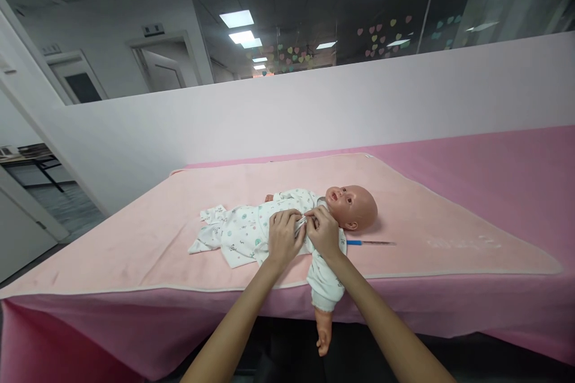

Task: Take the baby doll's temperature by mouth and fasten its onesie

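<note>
Fingers (291, 219) pinching romper (242, 231), pink blanket (417, 191) (office)

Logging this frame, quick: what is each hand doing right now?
Left hand: closed, fingers pinching the doll's suit at the chest.
Right hand: closed, pinching the same suit by the collar.

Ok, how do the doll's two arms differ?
The near arm hangs off the table edge, bare hand pointing down; the far arm lies on the blanket. The near arm shows clearly; the far arm is mostly hidden behind the body. Both wear the white printed romper that your left hand and right hand pinch at the chest.
</note>
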